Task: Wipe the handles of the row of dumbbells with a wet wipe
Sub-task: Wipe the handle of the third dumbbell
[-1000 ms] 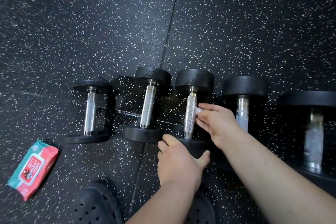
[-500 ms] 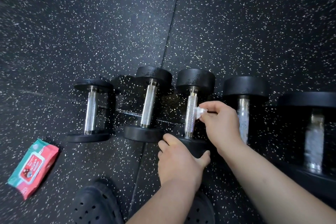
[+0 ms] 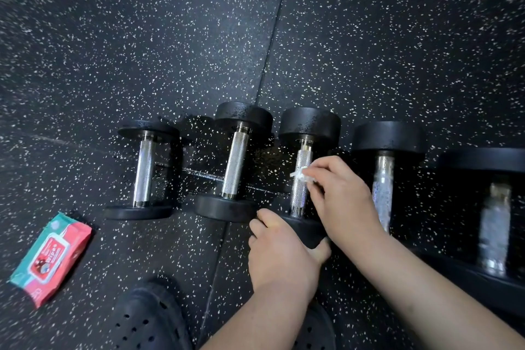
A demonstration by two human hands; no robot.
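Both hands are busy on the 3rd dumbbell (image 3: pixel 305 176) in the row of 5: the left hand (image 3: pixel 279 253), low in the middle of the frame, is clamped over its near weight head to steady it, while the right hand (image 3: pixel 339 196), just right of centre, pinches a small crumpled wet wipe (image 3: pixel 302 175) against the knurled handle (image 3: pixel 301 179) about halfway along its length. Going from the left of the frame, a red and teal wipe packet (image 3: pixel 51 260) lies on the speckled rubber floor (image 3: pixel 142 37), well apart from the weights. Next comes the 1st dumbbell (image 3: pixel 143 172), then the 2nd dumbbell (image 3: pixel 234 162); their steel handles look plain and dry, and nothing tells me whether they have been wiped. Right of the hands, the 4th dumbbell (image 3: pixel 383 179) and the 5th dumbbell (image 3: pixel 494 216) have handles with a mottled, glistening look, which I take for wet film, so I judge the person is working from right to left. By that reading 2 are done, 1 is in hand and 2 remain. Dark perforated clogs (image 3: pixel 147 321) show at the bottom edge.
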